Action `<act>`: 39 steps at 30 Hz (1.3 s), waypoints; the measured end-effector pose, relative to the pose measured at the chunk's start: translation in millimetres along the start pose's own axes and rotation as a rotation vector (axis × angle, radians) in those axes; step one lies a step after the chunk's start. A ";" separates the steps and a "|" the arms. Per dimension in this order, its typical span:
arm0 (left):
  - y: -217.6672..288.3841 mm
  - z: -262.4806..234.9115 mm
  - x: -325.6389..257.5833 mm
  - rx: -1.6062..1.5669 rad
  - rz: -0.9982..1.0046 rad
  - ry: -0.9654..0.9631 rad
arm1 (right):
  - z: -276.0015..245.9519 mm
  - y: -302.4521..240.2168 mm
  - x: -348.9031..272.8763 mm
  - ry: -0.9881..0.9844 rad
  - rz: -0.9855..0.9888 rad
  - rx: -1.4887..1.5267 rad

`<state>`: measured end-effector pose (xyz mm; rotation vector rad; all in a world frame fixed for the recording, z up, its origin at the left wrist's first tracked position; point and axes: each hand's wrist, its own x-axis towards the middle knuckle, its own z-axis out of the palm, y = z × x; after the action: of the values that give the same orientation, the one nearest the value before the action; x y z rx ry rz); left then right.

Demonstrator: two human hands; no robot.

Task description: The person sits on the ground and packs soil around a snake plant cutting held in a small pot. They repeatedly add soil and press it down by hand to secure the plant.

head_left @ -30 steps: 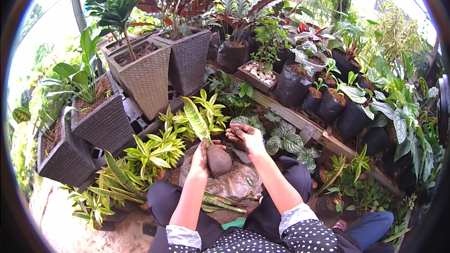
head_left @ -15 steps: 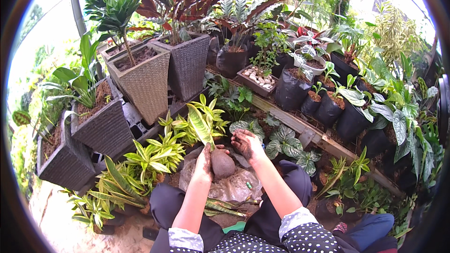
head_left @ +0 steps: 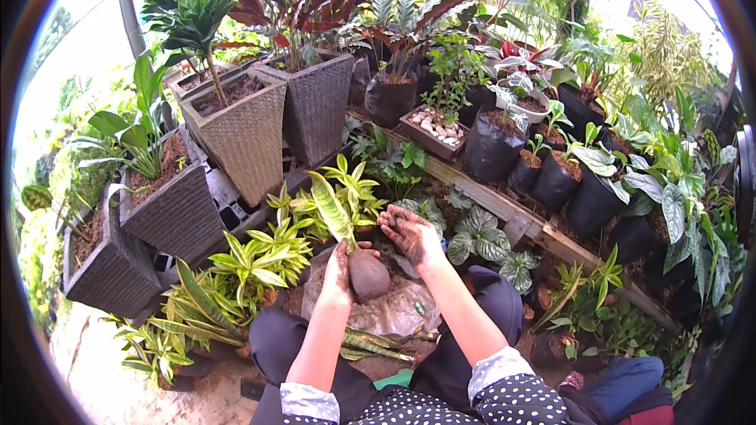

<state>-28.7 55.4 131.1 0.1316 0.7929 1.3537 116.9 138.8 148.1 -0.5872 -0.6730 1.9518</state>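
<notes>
My left hand point(head_left: 338, 271), dark with soil, is wrapped round the left and far side of a snake plant's smooth brown root ball point(head_left: 369, 277). A broad green leaf with yellow edges point(head_left: 331, 208) stands up from the ball, tilted a little left. To the right of the leaf, my right hand point(head_left: 413, 239) is raised and off the ball, fingers apart and soil-stained; I make out nothing in it. Below the ball a crumpled clear plastic sheet point(head_left: 398, 316) lies between my knees. Cut snake plant leaves point(head_left: 376, 345) rest on the ground nearer to me.
Tall grey planters point(head_left: 177, 220) stand at the left. Yellow-green bushy plants point(head_left: 256, 264) grow close to my left arm. A wooden rail point(head_left: 504, 216) runs along the right, with black grow bags point(head_left: 492, 149) behind it. Another person's blue-clad leg point(head_left: 626, 386) is at the lower right.
The root ball and my left hand have shifted slightly left and away from me. My right hand has moved a little left and up, towards the leaf.
</notes>
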 end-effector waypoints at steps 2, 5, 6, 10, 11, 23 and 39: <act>1.0 0.5 0.0 0.036 0.018 0.019 | -3.4 -2.4 0.4 -0.020 0.046 0.153; 2.2 -1.6 0.4 0.016 0.032 0.014 | -1.0 -1.8 0.1 -0.024 0.044 0.174; 2.6 -2.4 0.5 -0.003 0.035 0.007 | -0.1 -0.6 -2.4 -0.028 0.026 0.150; 8.9 17.4 -13.6 -0.129 0.040 -0.075 | -0.2 -3.3 -9.4 -0.110 -0.079 0.128; 7.2 20.3 -15.2 -0.187 0.055 -0.080 | 0.1 -3.3 -9.9 -0.076 -0.074 0.088; -4.3 22.6 0.3 -0.181 0.144 -0.244 | 8.3 -20.3 -22.7 -0.029 -0.214 0.033; -7.1 20.8 4.8 -0.034 0.144 -0.166 | -12.3 -16.1 -21.0 0.071 -0.079 -0.215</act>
<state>-10.9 65.2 140.8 0.2751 0.6293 1.4705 144.0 129.0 152.4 -0.7464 -0.8552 1.7895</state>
